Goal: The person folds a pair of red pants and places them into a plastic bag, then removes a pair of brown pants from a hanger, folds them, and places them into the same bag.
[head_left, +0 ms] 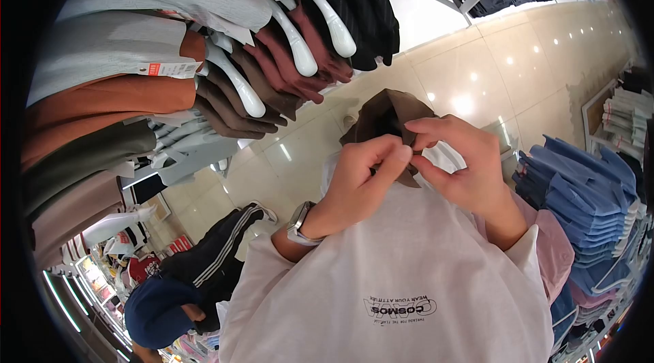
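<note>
A brown collared shirt [383, 105] hangs in front of my chest, its collar held up between my hands. My left hand [360, 179], with a metal watch on the wrist, has thumb and fingers closed on the collar's near edge. Opposite it, my right hand [466, 164] pinches the other side of the collar, its fingertips almost touching my left thumb. Whatever small part lies right between the fingertips, perhaps a button, is hidden. Most of the shirt below the collar is hidden behind my hands and my white T-shirt [402, 254].
Garments on white hangers [293, 39], some with price tags [169, 69], fill a rack at upper left. Folded blue shirts [579, 186] are stacked at right. Another person [160, 308] in a navy top is at lower left. Tiled floor [470, 56] lies beyond my hands.
</note>
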`<act>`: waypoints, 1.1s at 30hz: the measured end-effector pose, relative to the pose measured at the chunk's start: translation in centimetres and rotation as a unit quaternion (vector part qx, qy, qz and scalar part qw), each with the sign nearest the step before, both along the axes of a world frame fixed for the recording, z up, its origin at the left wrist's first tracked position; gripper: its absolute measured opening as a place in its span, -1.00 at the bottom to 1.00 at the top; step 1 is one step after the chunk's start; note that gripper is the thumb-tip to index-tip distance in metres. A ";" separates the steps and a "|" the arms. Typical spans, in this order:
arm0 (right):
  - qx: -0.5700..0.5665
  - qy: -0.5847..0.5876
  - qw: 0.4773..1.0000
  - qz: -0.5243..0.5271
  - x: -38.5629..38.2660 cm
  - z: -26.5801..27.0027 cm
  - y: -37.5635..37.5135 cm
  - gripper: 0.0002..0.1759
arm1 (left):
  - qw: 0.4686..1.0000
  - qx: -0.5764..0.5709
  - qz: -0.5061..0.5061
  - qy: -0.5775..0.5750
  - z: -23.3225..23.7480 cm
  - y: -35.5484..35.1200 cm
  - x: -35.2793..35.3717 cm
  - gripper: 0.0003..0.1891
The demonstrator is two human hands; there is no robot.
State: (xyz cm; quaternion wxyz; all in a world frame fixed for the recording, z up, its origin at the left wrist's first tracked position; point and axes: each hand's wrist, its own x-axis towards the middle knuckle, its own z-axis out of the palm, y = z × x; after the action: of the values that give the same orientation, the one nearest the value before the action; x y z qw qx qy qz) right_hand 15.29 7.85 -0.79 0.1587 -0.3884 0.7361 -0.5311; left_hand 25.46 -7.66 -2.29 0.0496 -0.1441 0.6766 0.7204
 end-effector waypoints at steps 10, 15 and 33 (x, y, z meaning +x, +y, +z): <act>-0.114 -0.135 0.983 -0.058 2.0 -2.1 0.1 -0.60 | 0.999 0.018 0.032 0.036 -0.4 0.2 0.3 -0.91; -0.142 -0.289 0.945 -0.057 2.1 -2.7 0.1 -0.77 | 0.994 -0.050 0.034 0.091 -0.6 0.3 0.1 -0.89; -0.094 -0.200 0.975 0.025 -4.8 -2.8 2.2 -0.60 | 0.982 -0.067 -0.140 0.109 1.1 -1.8 -0.2 -0.90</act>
State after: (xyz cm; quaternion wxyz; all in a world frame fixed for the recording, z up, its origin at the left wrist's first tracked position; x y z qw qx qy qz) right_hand 10.54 10.00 -3.63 0.2792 -0.3053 0.6264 -0.6606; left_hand 25.30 -9.43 -1.22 0.0656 0.0282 0.7384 0.6706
